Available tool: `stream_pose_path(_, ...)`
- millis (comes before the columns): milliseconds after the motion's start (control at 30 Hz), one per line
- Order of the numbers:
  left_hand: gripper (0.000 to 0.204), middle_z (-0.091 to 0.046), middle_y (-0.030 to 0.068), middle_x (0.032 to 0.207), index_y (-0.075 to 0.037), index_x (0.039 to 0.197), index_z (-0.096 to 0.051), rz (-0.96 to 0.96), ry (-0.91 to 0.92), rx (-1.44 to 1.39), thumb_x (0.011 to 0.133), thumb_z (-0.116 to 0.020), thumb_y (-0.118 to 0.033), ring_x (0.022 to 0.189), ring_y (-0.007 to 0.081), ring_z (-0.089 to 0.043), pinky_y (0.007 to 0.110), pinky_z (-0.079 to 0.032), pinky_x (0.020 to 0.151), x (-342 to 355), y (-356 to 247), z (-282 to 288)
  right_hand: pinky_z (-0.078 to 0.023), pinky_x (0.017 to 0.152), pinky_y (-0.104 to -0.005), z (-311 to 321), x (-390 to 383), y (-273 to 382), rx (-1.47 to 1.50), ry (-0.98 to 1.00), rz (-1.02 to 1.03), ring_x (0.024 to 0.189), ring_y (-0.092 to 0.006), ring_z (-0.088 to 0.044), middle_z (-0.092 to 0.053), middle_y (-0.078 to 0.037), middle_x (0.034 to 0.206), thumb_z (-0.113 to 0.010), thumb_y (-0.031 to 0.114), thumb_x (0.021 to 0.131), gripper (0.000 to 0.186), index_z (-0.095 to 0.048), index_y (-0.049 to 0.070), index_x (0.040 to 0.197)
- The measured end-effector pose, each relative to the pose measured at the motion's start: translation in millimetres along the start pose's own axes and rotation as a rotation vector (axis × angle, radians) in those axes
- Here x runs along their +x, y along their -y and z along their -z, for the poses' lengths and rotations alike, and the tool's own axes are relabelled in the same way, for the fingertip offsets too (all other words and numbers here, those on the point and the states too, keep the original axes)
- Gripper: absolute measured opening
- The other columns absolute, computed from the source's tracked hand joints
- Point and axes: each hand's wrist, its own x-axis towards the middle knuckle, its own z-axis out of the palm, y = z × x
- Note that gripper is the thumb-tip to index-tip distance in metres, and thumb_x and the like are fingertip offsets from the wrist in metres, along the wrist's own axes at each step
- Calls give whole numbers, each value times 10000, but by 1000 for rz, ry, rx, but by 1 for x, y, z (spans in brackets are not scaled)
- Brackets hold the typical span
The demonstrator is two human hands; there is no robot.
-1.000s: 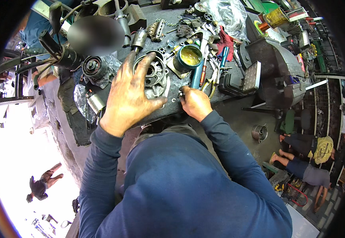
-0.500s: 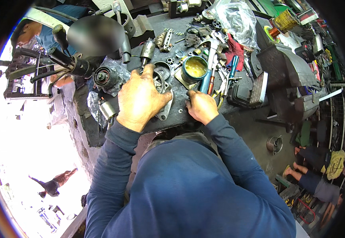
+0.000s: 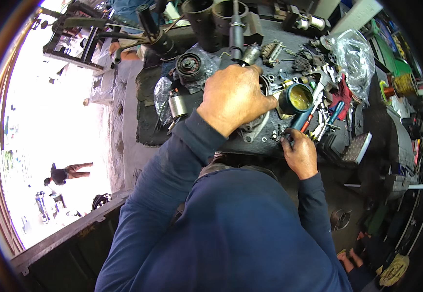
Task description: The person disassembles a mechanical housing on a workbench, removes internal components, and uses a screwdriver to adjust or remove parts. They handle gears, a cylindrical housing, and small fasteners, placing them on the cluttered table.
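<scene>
Grey metal housing (image 3: 256,127), round, lies flat near the front edge of the dark tabletop (image 3: 145,121), mostly covered by the left hand (image 3: 233,97), spread palm-down and pressing on it. Right hand (image 3: 299,153): grip closed around a blue-handled tool (image 3: 300,121) just right of the housing. A tin of yellowish grease (image 3: 296,97) stands just beyond the tool.

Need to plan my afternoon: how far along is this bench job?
Midway, I'd judge. Done: parts lie stripped out across the bench. In hand: the left hand presses on a round metal housing while the right hand grips a blue-handled tool. Left: loose parts remain unfitted.
</scene>
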Motion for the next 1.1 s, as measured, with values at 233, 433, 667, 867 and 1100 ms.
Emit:
stream_pose_path(233,645,-776,238,1091,11,1253,-725,445,-164,-154,800,-816,-439,1009,358,-768,440,-592,925,-80,138,12,-558,889,-469,21,4,23,57,10,6,1026,-421,-714,-754,-220,1077,-724,197,946,290,-727,-8,1150)
stream_pose_path(433,780,-738,300,1188,23,1346,-602,867,-119,261,805,-826,-492,1147,453,-711,508,-563,999,-112,289,-44,-549,813,-505,19,13,36,8,-62,98,951,-436,-704,-739,-224,998,-732,213,941,273,-712,-7,1101)
stream_pose_path(667,870,-434,382,1527,17,1461,-551,896,-143,292,819,-852,-487,1391,533,-502,531,-480,1140,-119,315,-81,-559,826,-481,28,23,67,-26,-117,92,962,-423,-714,-751,-212,1035,-719,217,952,282,-722,-3,1129)
stream_pose_path(867,704,-574,295,1451,16,1395,-626,569,-313,36,892,-828,-433,1336,430,-589,501,-518,1074,-109,251,-46,-567,822,-451,23,9,84,106,-97,-45,939,-411,-730,-761,-218,997,-721,202,959,254,-737,-18,1085)
stream_pose_path(1100,590,-741,252,1196,79,1338,-654,-9,193,-566,776,-691,-96,1024,282,-755,379,-592,919,-100,125,-40,-467,1120,-376,-19,-16,90,715,19,-299,1313,-312,-616,-618,-272,1430,-584,311,1108,536,-556,-95,1457)
